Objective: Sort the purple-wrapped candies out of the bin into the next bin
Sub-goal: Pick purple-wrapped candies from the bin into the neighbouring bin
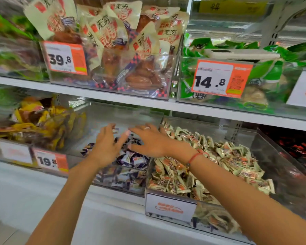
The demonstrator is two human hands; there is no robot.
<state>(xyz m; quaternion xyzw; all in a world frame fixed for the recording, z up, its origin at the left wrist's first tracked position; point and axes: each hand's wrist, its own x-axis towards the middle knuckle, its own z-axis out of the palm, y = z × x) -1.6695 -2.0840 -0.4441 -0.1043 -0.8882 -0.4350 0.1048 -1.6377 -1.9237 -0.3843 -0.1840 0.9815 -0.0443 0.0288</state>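
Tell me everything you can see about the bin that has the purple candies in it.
The purple candy bin is a clear, plastic-looking box on the lower shelf, between a bin of yellow packets and a bin of cream-wrapped candies. It is partly filled: purple-wrapped candies heap at its front right. An orange price tag sits on its front. The left hand and right hand hover open over the candies.

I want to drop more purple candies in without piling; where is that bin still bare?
The middle bin is bare at its back and left, between the purple candies and the yellow snack bags. Front right is crowded; the cream candies bin is full.
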